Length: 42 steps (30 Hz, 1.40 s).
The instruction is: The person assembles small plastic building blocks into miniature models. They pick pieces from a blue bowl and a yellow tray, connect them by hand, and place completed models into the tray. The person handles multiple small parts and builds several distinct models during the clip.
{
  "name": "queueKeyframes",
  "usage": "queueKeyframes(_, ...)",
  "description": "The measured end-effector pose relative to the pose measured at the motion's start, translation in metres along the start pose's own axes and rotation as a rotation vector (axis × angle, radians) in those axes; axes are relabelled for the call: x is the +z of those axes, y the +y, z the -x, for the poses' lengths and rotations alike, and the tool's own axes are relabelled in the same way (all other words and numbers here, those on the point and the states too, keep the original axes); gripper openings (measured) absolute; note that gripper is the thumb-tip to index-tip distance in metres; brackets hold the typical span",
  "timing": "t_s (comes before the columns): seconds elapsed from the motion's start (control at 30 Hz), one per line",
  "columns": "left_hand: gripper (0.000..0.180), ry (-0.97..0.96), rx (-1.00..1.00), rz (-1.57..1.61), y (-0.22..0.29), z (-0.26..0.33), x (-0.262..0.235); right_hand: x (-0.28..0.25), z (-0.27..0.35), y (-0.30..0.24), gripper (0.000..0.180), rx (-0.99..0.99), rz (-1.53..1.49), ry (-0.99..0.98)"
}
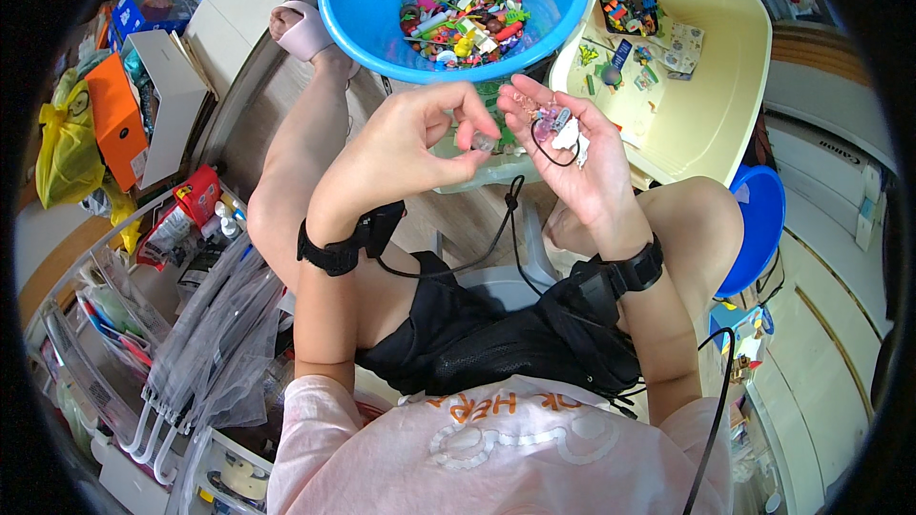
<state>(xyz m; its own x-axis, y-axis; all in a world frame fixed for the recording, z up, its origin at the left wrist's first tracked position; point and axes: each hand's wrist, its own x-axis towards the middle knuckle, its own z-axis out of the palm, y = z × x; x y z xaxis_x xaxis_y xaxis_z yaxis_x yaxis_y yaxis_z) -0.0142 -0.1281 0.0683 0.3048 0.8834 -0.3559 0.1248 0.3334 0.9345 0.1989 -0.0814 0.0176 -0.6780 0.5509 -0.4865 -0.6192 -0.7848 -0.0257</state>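
Observation:
My left hand (420, 138) is raised over my lap, its fingertips pinching a small clear bead-like piece (484, 142). My right hand (563, 157) is palm up beside it, cupping a small pink and white charm (553, 126) with a thin black cord looped across the palm. The two hands nearly touch at the fingertips. Just beyond them stands a blue plastic basin (363, 0) holding several small colourful toy pieces.
A cream plastic tub (725, 86) with small trinkets and cards sits at the right of the basin. A blue stool (759, 229) is by my right knee. Clear storage drawers, an orange box (114, 119) and a yellow bag (67, 148) crowd the left.

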Motion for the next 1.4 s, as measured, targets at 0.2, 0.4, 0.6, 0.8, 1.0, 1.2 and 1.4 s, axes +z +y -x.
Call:
queueKeyframes(0.2, 0.016, -0.017, -0.055, -0.286, -0.007, -0.005, 0.000, -0.002, 0.000, 0.001, 0.047, 0.009, -0.009, -0.023)
queueKeyframes(0.4, 0.024, -0.082, -0.120, -0.195, 0.001, -0.004, -0.004, 0.000, 0.001, 0.001, 0.047, -0.015, 0.068, 0.026)
queueKeyframes(0.6, 0.021, -0.166, -0.027, 0.153, 0.001, -0.003, -0.003, 0.002, 0.002, 0.001, 0.047, -0.009, 0.044, 0.027)
queueKeyframes(0.8, 0.019, -0.203, 0.050, 0.264, 0.004, -0.002, -0.005, 0.008, 0.003, 0.003, 0.047, -0.019, 0.077, 0.087)
queueKeyframes(1.0, 0.018, -0.197, 0.139, 0.330, 0.004, -0.002, -0.003, 0.013, 0.004, 0.004, 0.047, -0.019, 0.073, 0.121)
queueKeyframes(1.2, 0.021, -0.157, 0.028, 0.232, 0.008, 0.001, -0.004, 0.015, 0.004, 0.006, 0.047, -0.024, 0.082, 0.144)
queueKeyframes(1.4, 0.022, -0.140, 0.064, 0.070, 0.005, -0.001, -0.003, 0.010, 0.004, 0.005, 0.047, -0.033, 0.069, 0.107)
